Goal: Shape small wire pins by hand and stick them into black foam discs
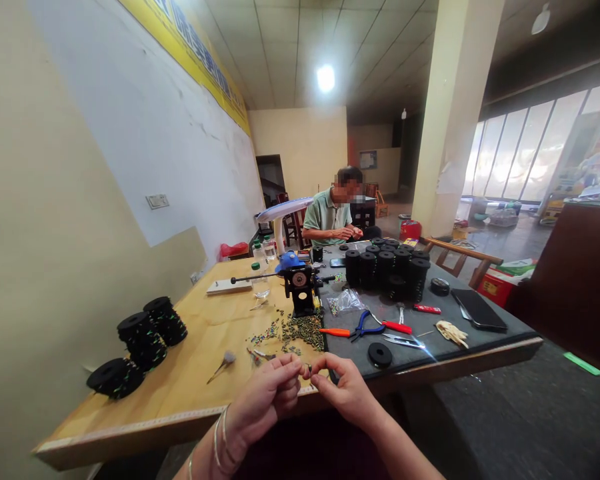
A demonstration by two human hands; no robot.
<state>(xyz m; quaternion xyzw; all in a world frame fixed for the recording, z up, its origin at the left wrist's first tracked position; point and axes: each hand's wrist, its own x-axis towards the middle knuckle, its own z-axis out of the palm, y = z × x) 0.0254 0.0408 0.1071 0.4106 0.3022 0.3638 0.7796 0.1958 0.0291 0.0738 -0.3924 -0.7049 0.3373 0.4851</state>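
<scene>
My left hand [275, 388], with bangles at its wrist, is closed in a pinch above the table's front edge. Facing it, my right hand [341, 387] pinches too, the fingertips of both hands almost meeting. Between them shows a tiny dark piece [307, 369], too small to name. Just beyond my hands lies a pile of small beads or parts [303, 331] on the wooden tabletop [195, 360]. A black foam ring [380, 355] rests on the grey mat [340, 353] right of my right hand.
A black winding device [300, 290] stands mid-table. Pliers [367, 325], scissors [404, 341], gloves [451, 334] and a phone [479, 309] lie on the mat. Black spools [387, 267] stand behind them, others [143, 340] at left. A person [327, 217] sits across the table.
</scene>
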